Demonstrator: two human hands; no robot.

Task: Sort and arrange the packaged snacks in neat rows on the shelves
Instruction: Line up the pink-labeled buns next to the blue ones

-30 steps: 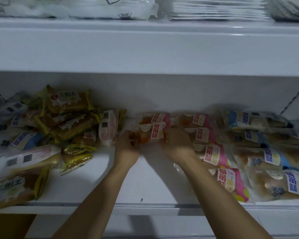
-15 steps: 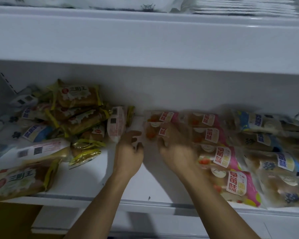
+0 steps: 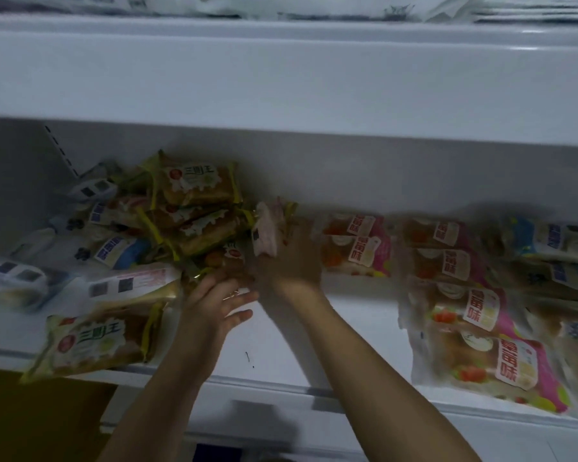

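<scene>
pink-and-white film wraps the packet (image 3: pixel 265 232) the right hand (image 3: pixel 289 265) is working on, a soft pillow pack standing on edge at the border of the jumbled heap (image 3: pixel 194 211) of yellow-trimmed cakes on the left of the shelf (image 3: pixel 281 331). the right hand's fingers seem to curl round its lower end, though motion blur hides the exact grip. the left hand (image 3: pixel 214 303) is spread wide with straight fingers, holding nothing, its fingertips at the gold crinkled wrappers on the heap's near edge.

judging by the task, this packet belongs with the pink strawberry row (image 3: pixel 464 295) lying flat to the right, with a second pink column (image 3: pixel 356 245) begun just beside the hand. to do it well, take the packet by its body rather than the sealed fin, since the slick film will slide through a light pinch; lift it clear before carrying it across, because the heap leans on it and may slump. the flat left hand is well placed to brace the pile. lay the packet label-up, in line with its neighbours.

all the wrappers are glossy, puffy with air and limp at the crimped ends. a blue row (image 3: pixel 554 248) lies furthest right. the shelf is smooth white painted metal, so packets will skid if pushed.
</scene>
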